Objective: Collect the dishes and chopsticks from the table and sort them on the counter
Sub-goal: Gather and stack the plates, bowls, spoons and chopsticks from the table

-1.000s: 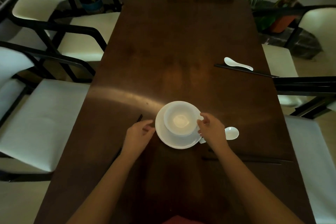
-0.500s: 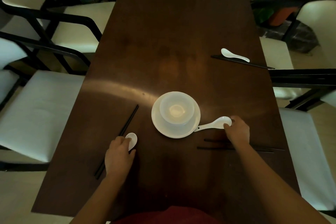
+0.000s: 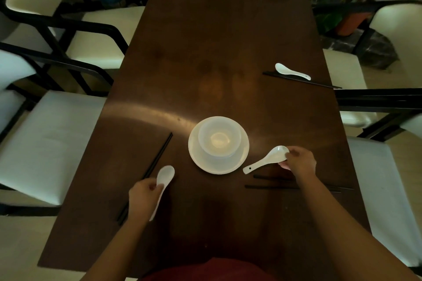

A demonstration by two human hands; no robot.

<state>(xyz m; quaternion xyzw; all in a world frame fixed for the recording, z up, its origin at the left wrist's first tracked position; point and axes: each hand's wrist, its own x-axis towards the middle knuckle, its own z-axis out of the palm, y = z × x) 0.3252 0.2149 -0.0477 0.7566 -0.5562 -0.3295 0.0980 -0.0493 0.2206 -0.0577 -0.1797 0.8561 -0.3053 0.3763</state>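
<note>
Gripping one white spoon each: left hand (image 3: 142, 196) holds the left spoon (image 3: 163, 183) by its handle, right hand (image 3: 300, 163) pinches the right spoon (image 3: 266, 159) at its bowl end, handle pointing toward the stacked bowl (image 3: 219, 140) on its plate (image 3: 198, 162). Likely both spoons go into the bowl so everything carries in one trip. Left chopsticks (image 3: 157, 162), right chopsticks (image 3: 274, 182), far spoon (image 3: 291, 72) and far chopsticks (image 3: 301, 81) lie untouched on the table (image 3: 217, 52).

Both hands out front, each gripping a spoon

The left hand (image 3: 143, 196) has fingers curled round its spoon's (image 3: 162, 186) handle, bowl sticking out past the knuckles. The right hand (image 3: 300, 163) pinches its spoon (image 3: 265, 160) at the bowl end, handle trailing toward the left. Both forearms reach forward.
</note>
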